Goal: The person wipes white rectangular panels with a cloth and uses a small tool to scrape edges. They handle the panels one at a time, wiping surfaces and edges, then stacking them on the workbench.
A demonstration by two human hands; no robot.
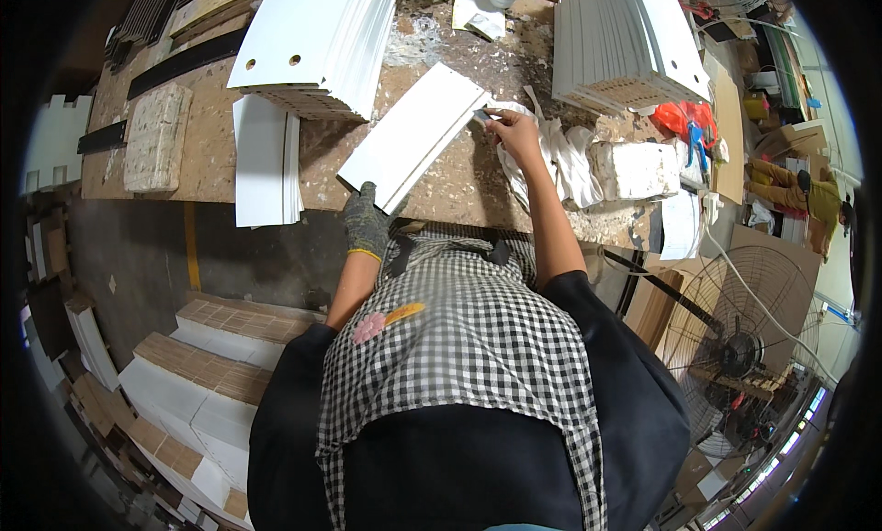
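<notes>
A long white board point(413, 131) with a groove along its near right side lies slantwise on the worn bench point(432, 196). My left hand point(365, 220), in a dark grey glove with a yellow cuff, grips the board's near end, the thumb on top. My bare right hand point(516, 134) is at the board's far right corner, its fingers pinched on something small and greyish, too small to name. Beside that hand lies a crumpled white cloth point(571, 159).
Tall stacks of white boards, the left stack point(308, 26) and right stack point(625, 44), stand at the back. A few white panels point(262, 159) overhang the bench edge. A wrapped block point(638, 170), a red bag point(680, 119) and a large fan point(735, 352) are on the right.
</notes>
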